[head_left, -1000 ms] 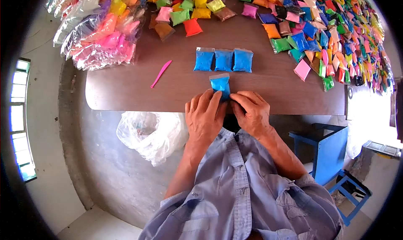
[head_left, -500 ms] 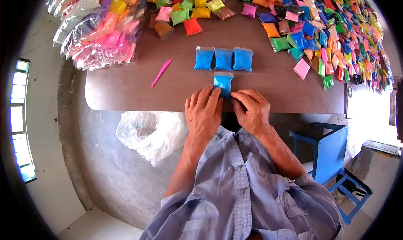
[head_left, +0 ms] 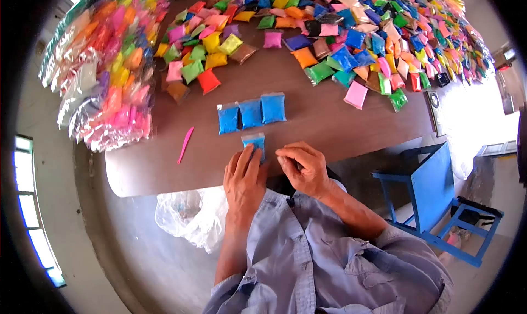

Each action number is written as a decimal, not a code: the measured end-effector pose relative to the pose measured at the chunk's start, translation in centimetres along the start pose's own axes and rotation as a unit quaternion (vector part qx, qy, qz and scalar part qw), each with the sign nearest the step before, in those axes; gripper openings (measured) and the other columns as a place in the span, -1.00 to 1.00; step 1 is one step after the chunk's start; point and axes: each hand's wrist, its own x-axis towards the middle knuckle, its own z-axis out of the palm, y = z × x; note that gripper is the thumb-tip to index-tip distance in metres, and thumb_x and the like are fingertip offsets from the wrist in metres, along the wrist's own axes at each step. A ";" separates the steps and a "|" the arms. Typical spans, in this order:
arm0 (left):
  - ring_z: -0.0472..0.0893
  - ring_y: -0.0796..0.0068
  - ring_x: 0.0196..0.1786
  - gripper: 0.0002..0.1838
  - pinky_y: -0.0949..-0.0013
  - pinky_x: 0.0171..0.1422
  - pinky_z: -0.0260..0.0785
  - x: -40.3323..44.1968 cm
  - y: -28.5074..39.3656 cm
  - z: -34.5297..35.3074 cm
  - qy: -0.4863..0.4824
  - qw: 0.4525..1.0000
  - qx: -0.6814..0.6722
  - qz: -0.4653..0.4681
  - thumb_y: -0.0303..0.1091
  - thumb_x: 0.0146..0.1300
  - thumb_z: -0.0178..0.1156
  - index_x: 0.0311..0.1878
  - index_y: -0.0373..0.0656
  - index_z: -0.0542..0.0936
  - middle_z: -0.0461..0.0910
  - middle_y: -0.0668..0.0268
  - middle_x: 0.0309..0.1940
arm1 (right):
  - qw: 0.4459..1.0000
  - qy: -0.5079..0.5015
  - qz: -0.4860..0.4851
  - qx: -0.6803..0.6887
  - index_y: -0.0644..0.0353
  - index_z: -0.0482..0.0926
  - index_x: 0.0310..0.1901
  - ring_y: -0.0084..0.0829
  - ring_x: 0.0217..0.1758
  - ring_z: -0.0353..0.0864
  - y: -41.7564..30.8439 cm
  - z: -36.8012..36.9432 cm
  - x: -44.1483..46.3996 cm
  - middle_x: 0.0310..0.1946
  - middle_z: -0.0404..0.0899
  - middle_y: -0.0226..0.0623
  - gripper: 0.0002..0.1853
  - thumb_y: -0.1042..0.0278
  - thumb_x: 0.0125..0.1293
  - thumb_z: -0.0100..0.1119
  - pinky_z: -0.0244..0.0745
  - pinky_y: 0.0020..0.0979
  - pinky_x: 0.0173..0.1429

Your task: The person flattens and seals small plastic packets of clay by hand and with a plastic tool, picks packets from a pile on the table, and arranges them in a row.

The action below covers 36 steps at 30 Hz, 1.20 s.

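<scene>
In the head view, the left hand (head_left: 244, 185) lies over a small blue packet (head_left: 253, 140) near the front edge of the brown worktop (head_left: 340, 132). Its fingers stretch forward across the lower part of the packet, whose clear top strip shows beyond them; whether the hand grips it or only rests on it, I cannot tell. The right hand (head_left: 307, 168) is just to the right, apart from the packet, its fingers curled in and the thumb close to the fingertips; whether something small sits between them cannot be made out.

Beyond the hands, three blue packets (head_left: 251, 114) lie close side by side in a slanting row. To their left is a slim pink tool (head_left: 185, 145), lying by itself. Large clear bags (head_left: 104, 94) filled with coloured packets are piled at the left end of the worktop, and a heap of loose packets (head_left: 384, 34) in many colours covers the far side and the right.

Below the front edge, a translucent plastic bag (head_left: 192, 218) is on the left, and blue wooden furniture (head_left: 433, 182) stands on the right.
</scene>
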 end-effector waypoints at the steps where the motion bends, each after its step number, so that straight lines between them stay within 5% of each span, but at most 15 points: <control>1: 0.67 0.09 0.24 -0.54 0.04 0.32 0.52 -0.2 0.0 0.0 0.018 1.000 0.004 0.010 -0.43 0.14 0.50 0.16 -0.17 0.72 0.68 0.15 0.25 | 0.999 0.010 0.012 0.028 0.26 0.77 -0.10 -0.48 -0.39 0.71 0.1 -0.1 -0.1 -0.18 0.76 -0.18 -0.85 0.64 0.32 0.42 0.57 -0.48 -0.35; 2: 0.68 0.08 0.21 -0.56 0.05 0.31 0.54 -0.3 0.3 -0.1 0.017 1.000 0.017 0.017 -0.43 0.16 0.51 0.14 -0.18 0.72 0.68 0.15 0.23 | 1.000 0.022 0.004 0.022 0.27 0.78 -0.10 -0.63 -0.45 0.62 0.1 -0.5 -0.1 -0.16 0.75 -0.22 -0.86 0.63 0.34 0.43 0.46 -0.55 -0.41; 9: 0.69 0.10 0.18 -0.60 0.09 0.24 0.58 2.0 5.9 2.1 -0.053 0.992 -0.062 0.099 -0.36 0.14 0.55 0.06 -0.16 0.74 0.70 0.17 0.15 | 0.990 0.120 0.024 -0.076 0.31 0.76 -0.11 -0.67 -0.52 0.44 0.9 -6.7 0.5 -0.18 0.73 -0.24 -0.89 0.63 0.35 0.39 0.34 -0.56 -0.42; 11: 0.67 0.09 0.19 -0.62 0.09 0.22 0.58 3.6 6.6 3.5 -0.061 0.989 -0.067 0.114 -0.34 0.18 0.53 0.07 -0.17 0.73 0.67 0.17 0.19 | 0.986 0.122 0.032 -0.106 0.28 0.77 -0.08 -0.56 -0.48 0.55 1.8 -9.0 0.6 -0.20 0.75 -0.21 -0.85 0.63 0.35 0.39 0.43 -0.49 -0.43; 17: 0.64 0.00 0.22 -0.55 0.04 0.25 0.58 10.0 8.4 8.2 -0.051 0.986 -0.084 0.131 -0.34 0.25 0.47 0.19 -0.21 0.66 0.64 0.12 0.23 | 0.976 0.179 0.031 -0.124 0.34 0.75 -0.06 -0.67 -0.51 0.42 3.9 -11.9 0.5 -0.20 0.71 -0.27 -0.85 0.66 0.36 0.37 0.29 -0.56 -0.42; 26: 0.68 0.02 0.18 -0.63 0.07 0.25 0.60 5.3 8.7 5.4 -0.030 0.987 -0.088 0.134 -0.47 0.22 0.48 0.11 -0.20 0.71 0.66 0.11 0.22 | 0.975 0.165 0.038 -0.145 0.33 0.75 -0.08 -0.61 -0.45 0.56 5.0 -12.2 0.7 -0.21 0.72 -0.24 -0.85 0.67 0.35 0.38 0.39 -0.54 -0.38; 33: 0.76 0.06 0.02 -0.71 0.13 0.12 0.66 4.9 5.5 1.7 -0.011 0.992 -0.099 0.075 -0.53 0.18 0.49 -0.01 -0.24 0.75 0.76 0.13 0.03 | 0.978 0.139 0.073 -0.137 0.33 0.75 -0.09 -0.54 -0.41 0.62 4.4 -11.7 1.3 -0.23 0.72 -0.23 -0.87 0.64 0.35 0.38 0.47 -0.52 -0.35; 36: 0.77 0.07 -0.01 -0.72 0.14 0.10 0.66 6.1 4.2 0.3 0.011 0.995 -0.085 0.058 -0.55 0.19 0.49 -0.01 -0.25 0.74 0.78 0.12 -0.01 | 0.978 0.134 0.063 -0.148 0.33 0.74 -0.11 -0.36 -0.35 0.71 4.6 -11.6 1.3 -0.25 0.72 -0.16 -0.86 0.65 0.32 0.38 0.56 -0.43 -0.29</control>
